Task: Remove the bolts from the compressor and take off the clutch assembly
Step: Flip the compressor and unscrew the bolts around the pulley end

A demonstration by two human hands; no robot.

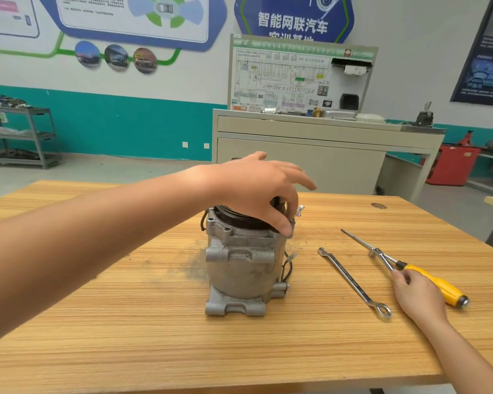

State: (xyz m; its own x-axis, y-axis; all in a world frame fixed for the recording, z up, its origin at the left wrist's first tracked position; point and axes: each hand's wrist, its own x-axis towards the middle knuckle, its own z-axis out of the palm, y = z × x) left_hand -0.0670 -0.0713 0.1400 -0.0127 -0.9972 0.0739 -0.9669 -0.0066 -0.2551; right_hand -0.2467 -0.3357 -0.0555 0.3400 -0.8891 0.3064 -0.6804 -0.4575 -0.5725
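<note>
- The compressor [239, 268] stands upright near the middle of the worktop [125, 322]. The dark clutch assembly [236, 218] is still seated on top of it, so the removal is not yet done.
- The left hand [256, 186] covers the clutch with its fingers spread and relaxed and its thumb on the housing rim. It hides the bolts.
- The right hand [416, 297], toward the worktop's right edge, touches the yellow screwdriver [436, 282] at its collar. I cannot tell whether the fingers pinch it.
- A wrench [350, 280] lies untouched between the compressor and the screwdriver.
- My judgement is that the work is at its start, with all of the unbolting left.
</note>
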